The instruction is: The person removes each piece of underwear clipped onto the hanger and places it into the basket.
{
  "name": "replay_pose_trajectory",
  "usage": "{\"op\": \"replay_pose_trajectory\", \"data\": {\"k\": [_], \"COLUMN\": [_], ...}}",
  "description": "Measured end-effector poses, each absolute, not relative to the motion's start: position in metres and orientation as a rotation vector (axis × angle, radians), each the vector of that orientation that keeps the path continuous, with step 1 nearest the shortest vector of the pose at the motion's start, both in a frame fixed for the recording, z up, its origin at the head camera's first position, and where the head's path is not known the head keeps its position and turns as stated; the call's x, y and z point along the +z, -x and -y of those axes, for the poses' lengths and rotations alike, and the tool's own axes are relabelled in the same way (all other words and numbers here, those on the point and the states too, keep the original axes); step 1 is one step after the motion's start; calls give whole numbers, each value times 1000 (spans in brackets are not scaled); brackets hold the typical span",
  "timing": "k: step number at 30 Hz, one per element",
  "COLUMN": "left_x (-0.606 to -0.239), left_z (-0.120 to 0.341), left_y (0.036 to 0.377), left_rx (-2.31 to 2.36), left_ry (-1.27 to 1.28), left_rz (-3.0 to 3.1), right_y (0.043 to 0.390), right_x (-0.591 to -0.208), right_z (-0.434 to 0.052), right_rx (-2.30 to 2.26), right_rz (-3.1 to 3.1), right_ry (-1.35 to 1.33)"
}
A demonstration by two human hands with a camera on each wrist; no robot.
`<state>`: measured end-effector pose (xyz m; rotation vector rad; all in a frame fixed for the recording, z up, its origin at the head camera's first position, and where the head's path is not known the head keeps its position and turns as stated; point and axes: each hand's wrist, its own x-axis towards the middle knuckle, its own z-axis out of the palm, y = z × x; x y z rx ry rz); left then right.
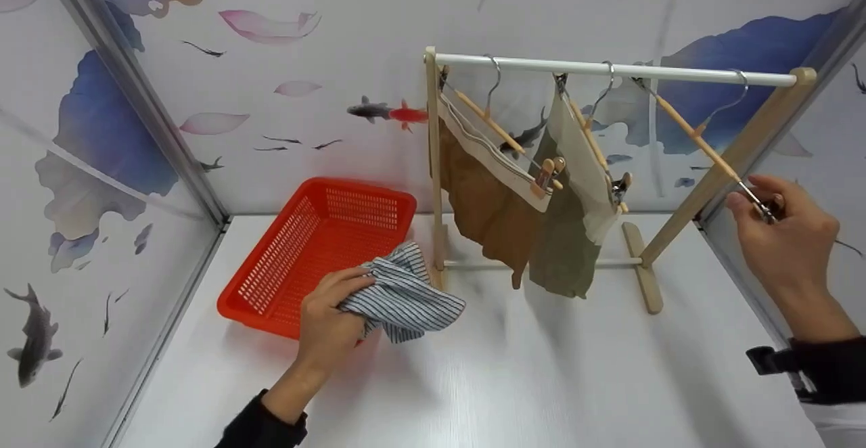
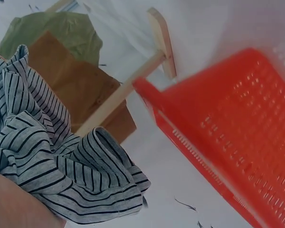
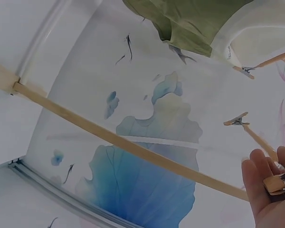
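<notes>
My left hand (image 1: 329, 319) grips a bunched grey striped cloth (image 1: 401, 294) (image 2: 52, 152) just above the white table, at the near right corner of the red basket (image 1: 318, 252). My right hand (image 1: 785, 231) (image 3: 270, 194) pinches the clip at the near end of an empty wooden hanger (image 1: 697, 138), which hangs from the white rail (image 1: 609, 69) of the small wooden rack. Two other hangers on the rail carry a brown garment (image 1: 484, 208) and an olive green garment (image 1: 565, 245).
The red perforated basket (image 2: 237, 128) lies on the table left of the rack. The rack's wooden feet (image 1: 641, 265) stand at the back of the white table (image 1: 541, 380). Patterned walls with fish and petals close in the left, back and right sides.
</notes>
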<state>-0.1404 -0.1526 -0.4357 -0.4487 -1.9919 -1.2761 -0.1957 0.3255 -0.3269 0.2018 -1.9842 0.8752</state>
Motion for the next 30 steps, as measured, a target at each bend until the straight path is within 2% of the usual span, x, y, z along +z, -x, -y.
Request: {"op": "replay_pose_trajectory", "data": {"k": [2, 4, 10, 26, 30], "left_x": [-454, -458, -442, -426, -424], "left_z": [169, 176, 180, 199, 204], "left_y": [156, 166, 181, 242, 257], "left_rx": [-1292, -1326, -1355, -1343, -1355], "left_ry": [428, 387, 319, 156, 44], "left_rz": [2055, 2046, 2022, 2028, 2061], "right_y": [216, 224, 214, 213, 211], "right_x": [-350, -359, -354, -365, -368], "right_z": [-359, -371, -365, -371, -372], "right_rx": [861, 889, 810, 916, 923], "right_rz": [2035, 2045, 2138, 2197, 2195], "right_ry": [-188, -173, -48, 14, 37]}}
